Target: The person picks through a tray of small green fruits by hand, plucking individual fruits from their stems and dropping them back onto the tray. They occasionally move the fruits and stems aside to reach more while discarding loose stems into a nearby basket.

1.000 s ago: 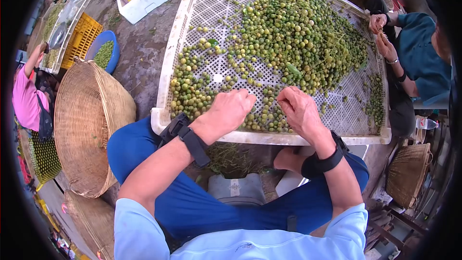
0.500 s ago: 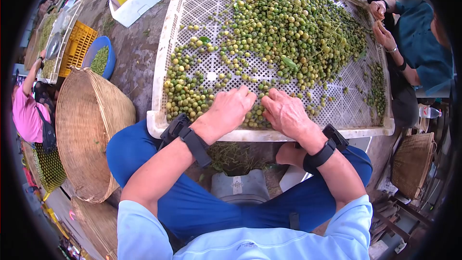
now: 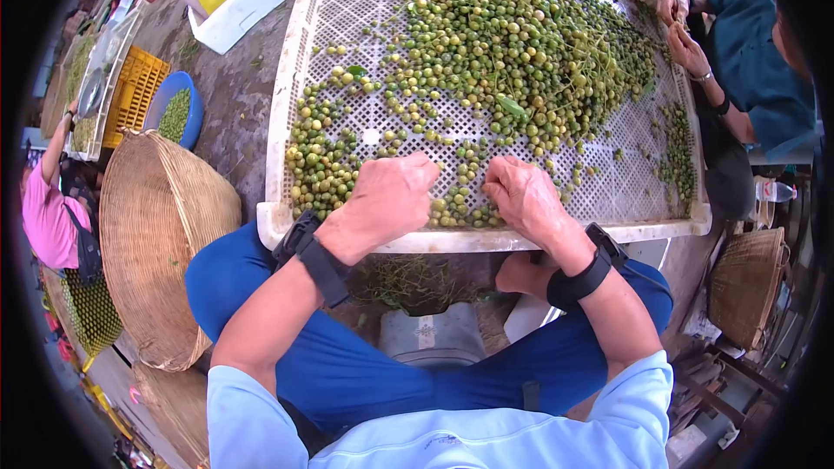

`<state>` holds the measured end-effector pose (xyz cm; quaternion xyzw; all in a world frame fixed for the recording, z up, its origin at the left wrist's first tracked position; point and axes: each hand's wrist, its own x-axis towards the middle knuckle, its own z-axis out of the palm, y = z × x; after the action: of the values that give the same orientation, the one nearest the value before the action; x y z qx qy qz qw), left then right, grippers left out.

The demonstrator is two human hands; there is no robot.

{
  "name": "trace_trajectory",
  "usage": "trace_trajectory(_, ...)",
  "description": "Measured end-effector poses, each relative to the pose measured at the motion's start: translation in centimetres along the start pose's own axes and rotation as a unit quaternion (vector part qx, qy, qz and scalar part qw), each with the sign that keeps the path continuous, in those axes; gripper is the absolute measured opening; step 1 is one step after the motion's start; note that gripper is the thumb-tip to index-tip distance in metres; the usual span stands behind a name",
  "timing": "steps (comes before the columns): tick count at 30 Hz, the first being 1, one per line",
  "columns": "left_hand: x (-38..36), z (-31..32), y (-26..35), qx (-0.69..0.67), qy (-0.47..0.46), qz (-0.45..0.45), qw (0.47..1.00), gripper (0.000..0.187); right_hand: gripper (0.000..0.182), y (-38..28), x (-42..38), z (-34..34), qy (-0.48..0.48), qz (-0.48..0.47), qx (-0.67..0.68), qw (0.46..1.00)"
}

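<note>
A white perforated plastic tray (image 3: 373, 239) lies across in front of my knees, heaped with small round green and yellowish fruits (image 3: 521, 43). My left hand (image 3: 395, 195) is closed, knuckles up, over the loose fruits (image 3: 321, 165) at the near left of the tray; what its fingers hold is hidden. Low over the tray's near side, my right hand (image 3: 526, 195) has its fingers curled in a pinch, with anything between them too small to make out. A few fruits (image 3: 465, 208) lie between the two hands. Thin green stems are mixed into the heap at right.
At the tray's right edge are another person's hands (image 3: 682, 35). A large woven basket (image 3: 148, 243) stands at left, near a blue basin (image 3: 195, 113) of green pieces and a yellow crate (image 3: 139, 91). A white foam box (image 3: 252, 13) sits behind. A second person (image 3: 52, 217) is far left.
My left hand has moved left and slightly down, away from the right hand. My right hand has shifted a little right, so the gap between them is wider.
</note>
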<state>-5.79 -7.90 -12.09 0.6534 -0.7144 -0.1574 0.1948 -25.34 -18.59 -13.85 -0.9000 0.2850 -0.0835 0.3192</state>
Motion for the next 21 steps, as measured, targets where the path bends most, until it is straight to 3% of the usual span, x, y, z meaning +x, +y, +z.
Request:
trace_trajectory(4,-0.7,-0.2,-0.6,0.019,0.011,-0.030,0.999,0.003,0.008,0.2,-0.1,-1.0,0.054,0.012,-0.045,0.997)
trace_trajectory(6,-0.8,-0.4,-0.6,0.019,0.016,-0.042,0.999,0.005,0.006,0.1,-0.1,-1.8,0.042,0.038,-0.059,0.997)
trace_trajectory(9,-1.2,-1.5,0.2,0.015,-0.004,-0.074,0.997,0.008,0.008,0.3,-0.1,-2.1,0.010,0.005,-0.067,0.998)
trace_trajectory(11,-1.8,-2.3,1.6,-0.138,-0.076,-0.027,0.987,0.010,0.007,0.2,-0.2,-1.9,-0.007,0.015,-0.069,0.998)
trace_trajectory(12,-2.5,-2.5,2.3,-0.173,-0.075,0.037,0.981,0.012,0.007,0.2,-0.1,-1.7,-0.009,0.017,-0.067,0.998)
trace_trajectory(14,-3.5,-3.0,3.9,-0.132,-0.186,0.084,0.970,0.012,0.008,0.1,0.0,-1.8,-0.017,0.007,-0.098,0.995)
trace_trajectory(15,-3.8,-2.5,4.1,-0.134,-0.186,0.085,0.970,0.012,0.012,-0.1,0.0,-2.0,-0.050,0.007,-0.101,0.994)
trace_trajectory(18,-4.1,-1.3,4.1,-0.115,-0.110,0.110,0.981,0.004,0.018,-1.0,-0.4,-1.8,-0.099,0.019,-0.119,0.988)
trace_trajectory(21,-2.0,-1.4,2.4,-0.129,0.013,0.020,0.991,0.012,0.021,-1.0,-0.6,-1.6,-0.087,0.003,-0.145,0.986)
